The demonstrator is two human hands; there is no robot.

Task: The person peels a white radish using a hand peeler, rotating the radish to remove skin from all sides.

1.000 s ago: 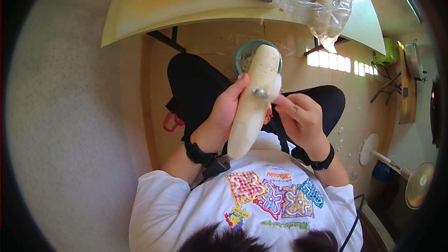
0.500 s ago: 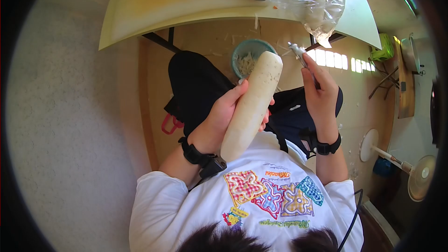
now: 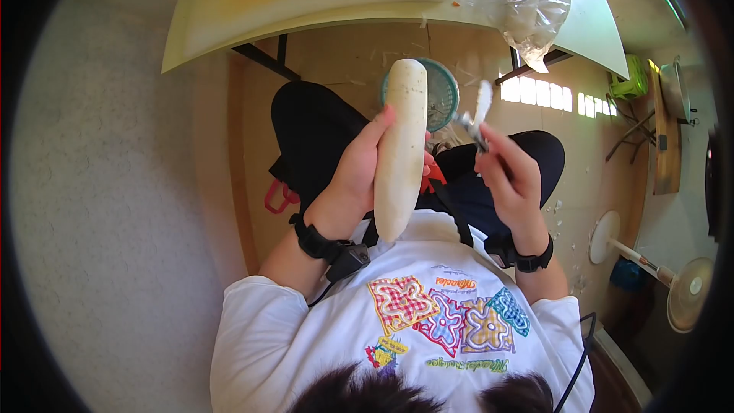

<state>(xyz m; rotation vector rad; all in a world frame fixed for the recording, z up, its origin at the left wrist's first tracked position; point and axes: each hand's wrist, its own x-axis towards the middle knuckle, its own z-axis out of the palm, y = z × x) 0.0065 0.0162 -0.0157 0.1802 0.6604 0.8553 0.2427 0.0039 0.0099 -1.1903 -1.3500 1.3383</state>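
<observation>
- Centre: white radish [image 3: 401, 145], left hand [image 3: 358, 172] fingers wrapped around it — mostly smooth, specked top apparently unfinished.
- Centre-right: right hand [image 3: 516, 183] fingers pinch blurred peeler [image 3: 472, 134].
- Upper right: bagged radishes [image 3: 524, 0] — peeling unclear.

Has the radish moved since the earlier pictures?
Yes, the radish has swung left: its far end, earlier over the right part of the bowl, now covers the left part.
</observation>
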